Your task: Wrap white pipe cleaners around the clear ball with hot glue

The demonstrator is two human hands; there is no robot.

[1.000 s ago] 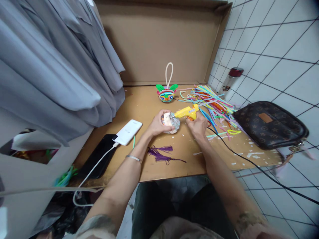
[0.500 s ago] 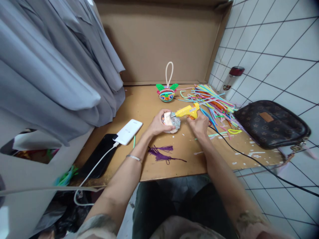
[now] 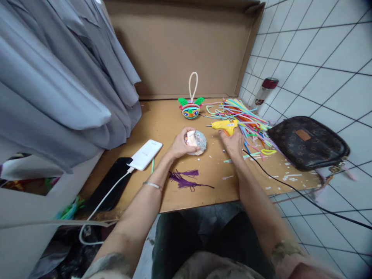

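Observation:
My left hand (image 3: 180, 144) grips a small round craft piece (image 3: 201, 142), greyish with a pale strip across its left part, just above the table. In my right hand (image 3: 233, 142) is a yellow glue gun (image 3: 224, 126), its metal nozzle pointing left and held apart from the round piece. Behind them sits a colourful animal-face ornament (image 3: 190, 110) with green ears and a white loop on top. Two purple tassels (image 3: 186, 179) lie on the table nearer to me, right of my left forearm.
Bundled coloured pipe cleaners (image 3: 247, 116) lie at the back right, beside a brown handbag (image 3: 309, 143) and a red-lidded bottle (image 3: 264, 93). At left are a white power bank (image 3: 147, 154) with a cable and a black phone (image 3: 109, 188). A black cord (image 3: 279, 184) trails right.
My right hand has drawn the glue gun up and away from the round piece, so its nozzle no longer touches it. My left hand keeps its hold. The view has shifted slightly.

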